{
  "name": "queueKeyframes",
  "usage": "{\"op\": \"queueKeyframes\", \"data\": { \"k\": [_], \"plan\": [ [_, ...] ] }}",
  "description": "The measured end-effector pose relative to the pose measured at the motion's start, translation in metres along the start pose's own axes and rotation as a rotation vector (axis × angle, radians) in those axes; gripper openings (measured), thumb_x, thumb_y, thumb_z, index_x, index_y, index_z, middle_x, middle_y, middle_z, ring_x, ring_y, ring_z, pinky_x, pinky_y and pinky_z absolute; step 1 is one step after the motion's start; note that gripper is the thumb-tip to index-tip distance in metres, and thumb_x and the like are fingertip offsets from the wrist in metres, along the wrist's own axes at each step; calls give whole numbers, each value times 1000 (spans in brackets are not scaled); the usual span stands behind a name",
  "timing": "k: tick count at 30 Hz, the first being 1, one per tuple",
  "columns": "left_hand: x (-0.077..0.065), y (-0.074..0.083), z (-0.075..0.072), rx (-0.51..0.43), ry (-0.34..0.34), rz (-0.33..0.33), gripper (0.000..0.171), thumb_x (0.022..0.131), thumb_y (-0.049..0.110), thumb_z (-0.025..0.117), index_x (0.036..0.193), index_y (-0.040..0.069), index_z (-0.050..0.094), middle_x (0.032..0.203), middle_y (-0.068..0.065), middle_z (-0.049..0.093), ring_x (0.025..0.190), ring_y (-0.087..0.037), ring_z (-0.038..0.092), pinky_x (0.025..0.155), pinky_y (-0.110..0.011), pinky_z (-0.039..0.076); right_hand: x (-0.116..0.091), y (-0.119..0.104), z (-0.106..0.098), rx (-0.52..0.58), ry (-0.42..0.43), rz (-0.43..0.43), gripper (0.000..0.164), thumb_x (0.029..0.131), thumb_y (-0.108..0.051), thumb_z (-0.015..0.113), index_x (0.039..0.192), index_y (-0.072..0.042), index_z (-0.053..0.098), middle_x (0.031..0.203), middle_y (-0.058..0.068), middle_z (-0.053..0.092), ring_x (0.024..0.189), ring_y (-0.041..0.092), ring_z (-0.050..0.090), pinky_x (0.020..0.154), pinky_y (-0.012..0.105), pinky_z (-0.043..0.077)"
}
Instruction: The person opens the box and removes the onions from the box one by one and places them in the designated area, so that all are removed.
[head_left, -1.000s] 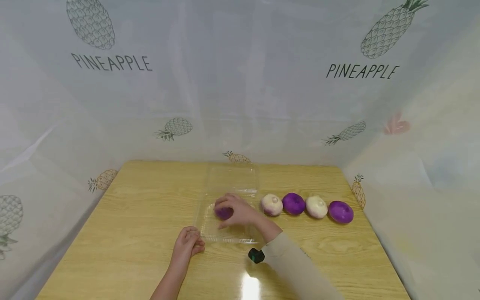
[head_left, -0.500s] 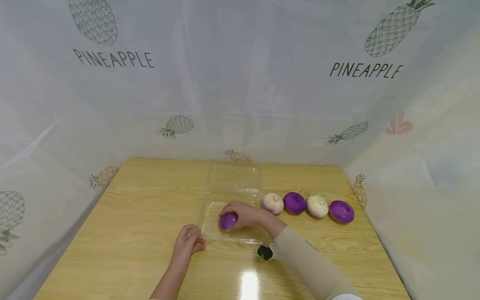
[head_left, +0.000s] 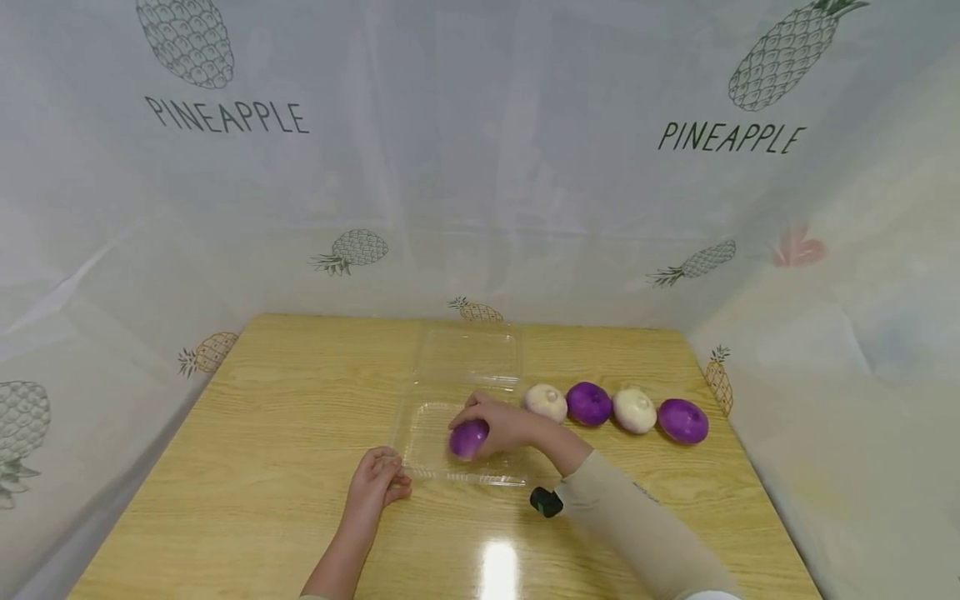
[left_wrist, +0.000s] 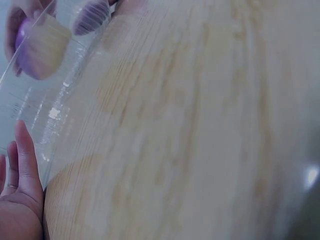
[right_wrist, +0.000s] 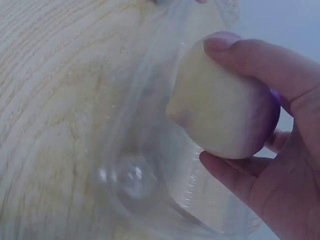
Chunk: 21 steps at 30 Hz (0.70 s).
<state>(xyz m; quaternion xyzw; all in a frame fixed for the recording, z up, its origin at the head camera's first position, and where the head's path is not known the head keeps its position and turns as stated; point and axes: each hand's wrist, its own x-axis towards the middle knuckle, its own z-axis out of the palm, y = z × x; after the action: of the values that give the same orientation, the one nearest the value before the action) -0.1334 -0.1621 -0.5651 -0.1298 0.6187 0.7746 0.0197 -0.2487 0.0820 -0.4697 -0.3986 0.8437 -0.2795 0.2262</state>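
In the head view my right hand point(head_left: 501, 425) grips a purple-and-white turnip point(head_left: 468, 439) over the clear plastic clamshell box point(head_left: 424, 467). The right wrist view shows the turnip's pale side point(right_wrist: 215, 100), with the thumb on top and fingers curled beneath. Its root tip points away from the palm. My left hand point(head_left: 377, 479) lies at the box's front left corner; in the left wrist view its fingers point(left_wrist: 27, 157) are extended along the plastic wall. The box's lid point(head_left: 465, 354) is folded back, away from me.
Right of the box is a row of several turnips, alternating a white-side-up turnip point(head_left: 545, 403) and a purple-side-up turnip point(head_left: 588, 404). The row ends with a purple turnip point(head_left: 682, 421). All of it is on a wooden table point(head_left: 262, 467) against a pineapple-print curtain point(head_left: 480, 183).
My right hand has shifted rightward and slightly toward me with the turnip, which now shows more of its purple side. My left hand has stayed at the box corner.
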Motion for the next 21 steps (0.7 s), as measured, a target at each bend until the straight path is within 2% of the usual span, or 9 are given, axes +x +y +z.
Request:
{"op": "queueKeyframes", "data": {
  "k": [4,9,15,21],
  "plan": [
    [0,0,1,-1,-7,1,33,98,13,58,122,-5,44,89,-14,60,78,-21,63,68,-34,59,-11,-2,-10,27,3,-32,54,76,-18,84,126,-16,63,117,-3,48,109,17,52,90,28,47],
    [0,0,1,9,-2,0,32,98,12,57,123,-5,44,90,-15,60,78,-21,63,69,-34,59,-25,-9,-23,101,13,-16,55,76,-19,82,125,-20,57,122,-4,52,111,17,53,88,30,49],
    [1,2,0,6,-1,1,34,98,12,57,123,-6,43,89,-14,61,78,-21,63,68,-33,59,-42,-14,-37,189,28,2,56,76,-16,82,123,-17,51,123,0,52,109,19,55,86,32,51],
    [1,2,0,10,13,-10,34,98,11,56,124,-6,42,87,-11,61,77,-20,63,67,-32,59,-62,-12,-49,207,40,-2,61,76,-19,84,125,-11,48,126,5,54,108,22,56,85,33,52]
  ]
}}
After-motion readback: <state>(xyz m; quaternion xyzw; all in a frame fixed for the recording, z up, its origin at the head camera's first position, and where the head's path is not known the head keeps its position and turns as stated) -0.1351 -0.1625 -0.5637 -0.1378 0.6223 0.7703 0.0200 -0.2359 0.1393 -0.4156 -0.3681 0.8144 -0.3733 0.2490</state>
